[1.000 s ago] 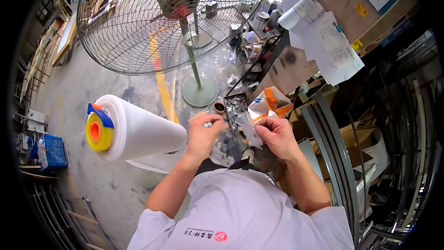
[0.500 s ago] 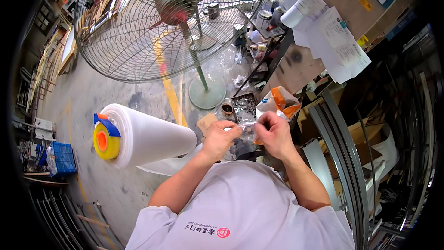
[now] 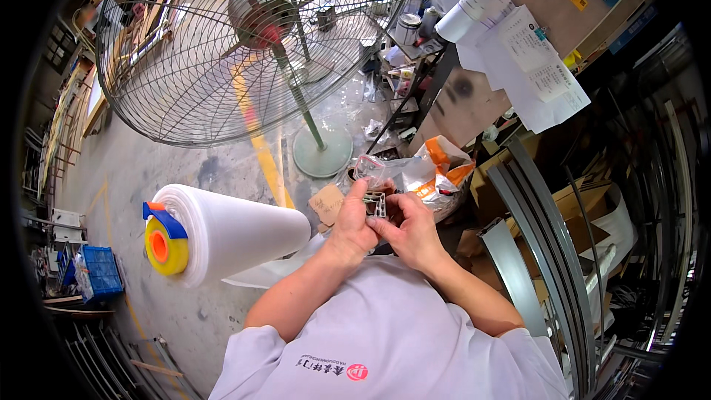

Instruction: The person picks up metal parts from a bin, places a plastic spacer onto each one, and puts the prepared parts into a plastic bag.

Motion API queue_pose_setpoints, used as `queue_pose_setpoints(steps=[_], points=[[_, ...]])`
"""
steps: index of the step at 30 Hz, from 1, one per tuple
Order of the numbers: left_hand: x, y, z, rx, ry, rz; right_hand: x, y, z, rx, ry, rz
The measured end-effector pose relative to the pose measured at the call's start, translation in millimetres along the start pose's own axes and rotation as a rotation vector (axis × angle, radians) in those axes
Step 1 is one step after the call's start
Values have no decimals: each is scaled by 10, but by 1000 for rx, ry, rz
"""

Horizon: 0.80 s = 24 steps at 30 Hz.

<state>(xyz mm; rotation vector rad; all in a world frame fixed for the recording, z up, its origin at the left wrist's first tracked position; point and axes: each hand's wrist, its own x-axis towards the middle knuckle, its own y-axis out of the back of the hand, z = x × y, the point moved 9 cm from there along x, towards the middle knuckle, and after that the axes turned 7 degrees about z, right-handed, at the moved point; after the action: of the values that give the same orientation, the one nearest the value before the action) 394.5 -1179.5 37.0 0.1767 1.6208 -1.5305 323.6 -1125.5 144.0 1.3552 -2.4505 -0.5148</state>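
My left hand [image 3: 354,224] and my right hand [image 3: 412,230] meet in front of my chest, both closed around a small grey metal piece [image 3: 375,204] with slots in it. Fingertips of both hands pinch its edges. Just beyond my hands lies a clear plastic bag [image 3: 385,170] and a white and orange bag [image 3: 441,170]. A scrap of brown cardboard [image 3: 326,204] sits by my left hand.
A big roll of white foam sheet [image 3: 229,233] with a yellow and blue tape dispenser [image 3: 164,241] lies at my left. A large floor fan [image 3: 259,44] stands ahead. Grey metal profiles [image 3: 533,207] lean at the right. Papers [image 3: 533,67] hang above. A blue crate [image 3: 98,274] stands at far left.
My hands have come closer together and nearer my chest, now both gripping the small metal piece. The view has shifted slightly downward and right.
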Motion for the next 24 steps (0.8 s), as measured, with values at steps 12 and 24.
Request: queue_pose_setpoints(steps=[12, 24], points=[[4, -35, 184, -93, -213, 89, 37, 14, 31, -154, 53, 150], [-330, -297, 432, 788, -605, -40, 298, 263, -374, -78, 27, -51]])
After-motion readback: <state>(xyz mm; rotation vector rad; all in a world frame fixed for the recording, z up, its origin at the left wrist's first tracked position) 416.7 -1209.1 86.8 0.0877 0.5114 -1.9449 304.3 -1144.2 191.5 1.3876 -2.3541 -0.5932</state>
